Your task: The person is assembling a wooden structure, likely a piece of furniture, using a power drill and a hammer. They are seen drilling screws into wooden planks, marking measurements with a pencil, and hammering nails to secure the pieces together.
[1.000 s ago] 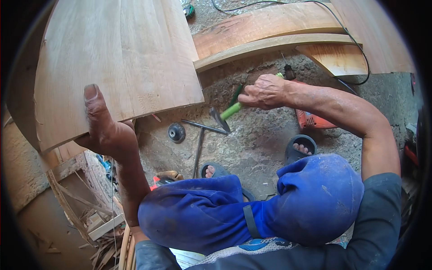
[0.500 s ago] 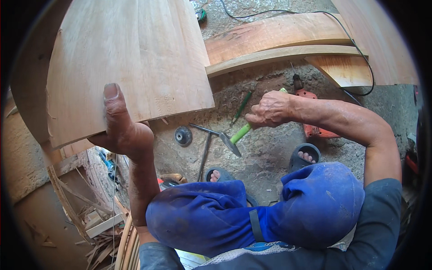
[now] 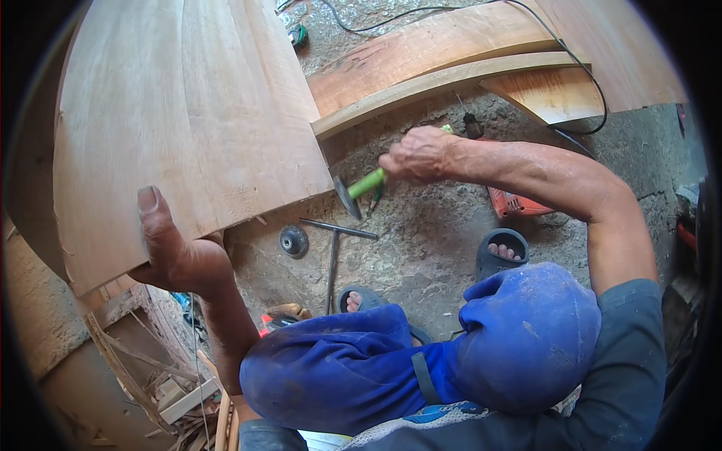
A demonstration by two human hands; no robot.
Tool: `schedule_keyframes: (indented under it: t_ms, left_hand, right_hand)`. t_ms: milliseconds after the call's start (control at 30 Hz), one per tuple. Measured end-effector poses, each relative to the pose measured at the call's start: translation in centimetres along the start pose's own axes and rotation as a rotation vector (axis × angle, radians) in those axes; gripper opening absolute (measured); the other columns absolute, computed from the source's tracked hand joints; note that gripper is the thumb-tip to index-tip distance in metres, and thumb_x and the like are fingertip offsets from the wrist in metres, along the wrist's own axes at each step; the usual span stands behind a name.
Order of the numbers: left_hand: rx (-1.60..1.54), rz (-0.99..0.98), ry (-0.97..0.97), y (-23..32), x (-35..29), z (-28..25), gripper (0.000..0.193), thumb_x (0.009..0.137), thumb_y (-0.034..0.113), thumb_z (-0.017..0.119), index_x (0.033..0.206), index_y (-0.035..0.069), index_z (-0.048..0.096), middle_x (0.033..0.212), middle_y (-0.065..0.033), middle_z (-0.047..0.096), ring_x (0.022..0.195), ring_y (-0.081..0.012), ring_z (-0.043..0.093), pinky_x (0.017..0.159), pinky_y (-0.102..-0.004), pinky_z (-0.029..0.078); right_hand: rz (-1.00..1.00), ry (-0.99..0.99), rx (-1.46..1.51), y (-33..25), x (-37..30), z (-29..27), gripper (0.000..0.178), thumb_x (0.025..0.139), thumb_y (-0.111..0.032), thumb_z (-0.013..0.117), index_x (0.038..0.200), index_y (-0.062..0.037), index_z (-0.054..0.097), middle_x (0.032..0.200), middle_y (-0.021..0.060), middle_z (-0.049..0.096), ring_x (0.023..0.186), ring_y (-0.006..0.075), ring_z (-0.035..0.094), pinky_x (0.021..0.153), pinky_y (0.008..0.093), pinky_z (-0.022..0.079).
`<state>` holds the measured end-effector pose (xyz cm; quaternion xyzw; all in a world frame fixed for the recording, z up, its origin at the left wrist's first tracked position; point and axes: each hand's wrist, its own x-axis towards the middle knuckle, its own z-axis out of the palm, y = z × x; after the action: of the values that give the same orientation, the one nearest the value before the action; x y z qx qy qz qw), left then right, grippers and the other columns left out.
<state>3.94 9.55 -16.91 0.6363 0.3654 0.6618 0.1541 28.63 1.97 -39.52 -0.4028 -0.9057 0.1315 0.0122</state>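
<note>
My left hand grips the near edge of a wide pale wooden board, thumb pressed flat on its face, holding it up at the left. My right hand is closed around the green handle of a hammer, whose dark metal head hangs just off the board's right corner. The hammer head is close to the board's edge; whether they touch I cannot tell. My knees in blue trousers fill the lower middle.
On the rough concrete floor lie a metal T-shaped bar and a round disc. An orange power tool with a black cable lies by my sandalled foot. Long planks cross the top. Wood scraps pile at lower left.
My right hand has carried the hammer left and up toward the board's right corner. My left hand and the board have shifted slightly right and lower in view.
</note>
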Motion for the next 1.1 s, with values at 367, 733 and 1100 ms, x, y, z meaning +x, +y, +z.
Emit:
schedule_keyframes:
  t_ms: [367, 733, 1100]
  left_hand:
    - [0.059, 0.007, 0.001, -0.5, -0.2, -0.4, 0.029, 0.084, 0.007, 0.068, 0.108, -0.007, 0.066, 0.112, -0.0168, 0.064, 0.101, -0.0243, 0.066, 0.092, -0.0443, 0.060]
    - [0.027, -0.029, -0.007, -0.2, 0.1, -0.6, 0.033, 0.082, 0.007, 0.068, 0.112, -0.004, 0.063, 0.112, -0.0158, 0.064, 0.102, -0.0255, 0.065, 0.092, -0.0438, 0.059]
    - [0.010, -0.110, 0.006, 0.1, -0.6, -0.7, 0.033, 0.083, 0.006, 0.067, 0.112, -0.006, 0.062, 0.111, -0.0163, 0.064, 0.102, -0.0242, 0.066, 0.089, -0.0442, 0.061]
  right_hand:
    - [0.019, -0.094, 0.117, -2.5, -0.5, -0.5, 0.042, 0.109, -0.041, 0.038, 0.089, -0.0059, 0.051, 0.063, 0.0039, 0.055, 0.049, 0.0142, 0.056, 0.039, 0.0332, 0.048]
    - [-0.134, -0.099, 0.093, -2.9, -0.6, -0.8, 0.027, 0.102, -0.033, 0.054, 0.091, -0.0081, 0.055, 0.067, 0.0085, 0.061, 0.055, 0.0238, 0.067, 0.043, 0.0399, 0.053]
    - [0.204, 0.113, 0.100, 0.1, 0.3, -0.9, 0.037, 0.107, -0.037, 0.044, 0.088, -0.0073, 0.055, 0.070, 0.0078, 0.063, 0.056, 0.0204, 0.064, 0.047, 0.0379, 0.054]
